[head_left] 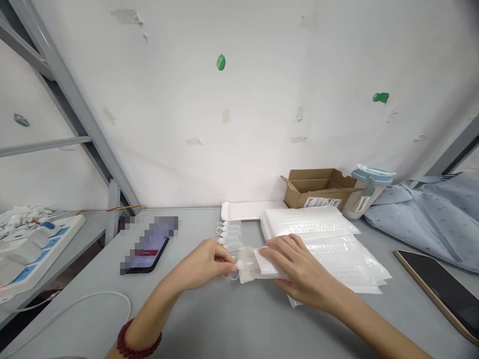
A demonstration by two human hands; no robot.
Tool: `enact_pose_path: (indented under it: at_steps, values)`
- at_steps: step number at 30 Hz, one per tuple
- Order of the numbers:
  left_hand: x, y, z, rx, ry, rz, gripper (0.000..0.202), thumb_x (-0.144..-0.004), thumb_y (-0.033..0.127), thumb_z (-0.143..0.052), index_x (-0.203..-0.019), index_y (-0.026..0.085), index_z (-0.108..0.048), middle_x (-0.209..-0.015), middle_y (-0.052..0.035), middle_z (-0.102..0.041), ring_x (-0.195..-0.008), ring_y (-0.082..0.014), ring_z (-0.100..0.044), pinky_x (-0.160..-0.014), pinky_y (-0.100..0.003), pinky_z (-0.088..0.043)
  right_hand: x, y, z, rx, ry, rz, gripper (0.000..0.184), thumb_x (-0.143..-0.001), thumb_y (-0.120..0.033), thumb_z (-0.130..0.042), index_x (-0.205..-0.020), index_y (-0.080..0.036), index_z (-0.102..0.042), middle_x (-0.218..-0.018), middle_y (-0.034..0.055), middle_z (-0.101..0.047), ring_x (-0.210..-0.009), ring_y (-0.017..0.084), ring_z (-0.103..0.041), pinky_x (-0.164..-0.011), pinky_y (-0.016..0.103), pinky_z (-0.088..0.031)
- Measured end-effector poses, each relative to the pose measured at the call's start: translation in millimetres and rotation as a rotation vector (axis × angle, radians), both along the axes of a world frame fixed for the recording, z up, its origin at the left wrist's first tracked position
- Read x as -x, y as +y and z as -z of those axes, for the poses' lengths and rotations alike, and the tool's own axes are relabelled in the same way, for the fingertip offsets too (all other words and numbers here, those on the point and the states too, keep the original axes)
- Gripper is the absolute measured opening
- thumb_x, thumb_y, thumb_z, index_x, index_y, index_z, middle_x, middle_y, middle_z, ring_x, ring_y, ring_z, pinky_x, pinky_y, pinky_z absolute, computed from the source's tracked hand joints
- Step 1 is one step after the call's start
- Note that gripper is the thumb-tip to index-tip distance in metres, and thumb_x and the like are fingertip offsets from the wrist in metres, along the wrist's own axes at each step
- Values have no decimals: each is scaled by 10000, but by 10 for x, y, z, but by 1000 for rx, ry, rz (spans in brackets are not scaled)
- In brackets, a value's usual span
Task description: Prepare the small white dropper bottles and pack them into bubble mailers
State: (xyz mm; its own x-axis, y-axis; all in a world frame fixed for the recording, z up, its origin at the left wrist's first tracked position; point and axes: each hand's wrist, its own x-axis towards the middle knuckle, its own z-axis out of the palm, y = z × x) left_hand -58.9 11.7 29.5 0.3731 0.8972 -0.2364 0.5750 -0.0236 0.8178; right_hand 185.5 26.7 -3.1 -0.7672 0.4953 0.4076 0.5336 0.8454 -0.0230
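Note:
My left hand [204, 267] is pinched on a small clear packet with a ring end [241, 262], at the mouth of a white bubble mailer [267, 267]. My right hand [295, 269] lies on that mailer with fingers curled over its open edge, holding it down. The mailer rests at the front of a stack of white bubble mailers [337, 244]. Several more small clear packets [230, 234] lie in a row just behind my left hand.
A black phone [147, 252] lies to the left, and a tablet [441, 289] at the right edge. Behind the stack stand a cardboard box [318, 188], a lidded cup [366, 192] and blue cloth [430, 219]. A power strip [33, 249] and white cable [86, 301] are far left.

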Motion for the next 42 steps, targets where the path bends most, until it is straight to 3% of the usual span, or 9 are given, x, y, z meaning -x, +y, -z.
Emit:
enact_pose_path:
  at_steps: [5, 11, 20, 26, 30, 34, 37, 40, 42]
  values:
    - [-252, -56, 191, -87, -65, 54, 227, -711, 206, -458, -493, 158, -502, -500, 41, -343, -492, -92, -280, -481, -239, -214, 57, -38, 49, 8, -19, -21, 362, -767, -123, -542, -1120, -190, -494, -1019, 73, -544, -938, 215, -453, -816, 364, -323]
    - [-433, -117, 314, -67, -166, -20, 218, -695, 151, -397, -528, 164, -538, -460, 14, -508, -479, -121, -456, -497, -229, -317, 56, -32, 84, 16, -22, -21, 304, -776, -143, -547, -1074, -184, -511, -1013, 69, -549, -925, 207, -458, -819, 360, -320]
    - [-553, -153, 335, -92, -375, -179, 239, -736, 167, -489, -793, 168, -722, -598, 10, -582, -527, -108, -505, -509, -213, -350, 5, 29, 78, -54, 62, -20, 294, -753, -82, -523, -1033, -170, -529, -977, 78, -564, -903, 209, -474, -771, 349, -338]
    - [-581, -179, 323, -140, -323, -155, 263, -789, 219, -502, -926, 197, -725, -547, 29, -535, -501, -104, -479, -521, -224, -368, 4, 29, 39, -48, 72, -13, 290, -711, -47, -503, -971, -173, -528, -928, 66, -565, -872, 197, -480, -732, 329, -342]
    - [-556, -176, 303, -124, -284, -94, 244, -797, 240, -494, -857, 192, -726, -517, 36, -518, -452, -91, -438, -492, -221, -366, 10, 17, 34, -32, 56, -12, 276, -714, -58, -506, -964, -173, -530, -935, 72, -566, -878, 200, -486, -739, 335, -356]
    - [-461, -101, 262, -152, -281, -279, 192, -750, 311, -569, -781, 157, -679, -709, -17, -630, -495, -105, -499, -523, -248, -420, 2, 16, 21, -49, 92, -30, 303, -730, -73, -504, -1019, -164, -521, -967, 93, -571, -904, 216, -484, -753, 354, -370]
    - [-394, -47, 247, -227, -239, -397, 268, -672, 353, -666, -854, 160, -629, -820, -44, -632, -706, -167, -577, -639, -272, -458, -4, 10, 3, -70, 161, -38, 301, -761, -98, -512, -1058, -151, -516, -977, 104, -575, -889, 213, -482, -751, 355, -384]
    - [-405, -53, 257, -123, -334, -272, 381, -664, 376, -681, -974, 176, -584, -923, -53, -621, -823, -186, -584, -657, -264, -468, 7, -15, -7, -87, 201, -52, 308, -782, -117, -506, -1087, -148, -518, -982, 108, -572, -882, 211, -486, -743, 353, -397]
    - [-456, -85, 271, 12, -424, -110, 279, -726, 382, -616, -904, 168, -594, -802, -29, -616, -729, -165, -581, -584, -243, -455, 25, -43, -13, -84, 200, -72, 303, -789, -127, -504, -1091, -146, -523, -977, 109, -569, -881, 209, -490, -743, 353, -403]
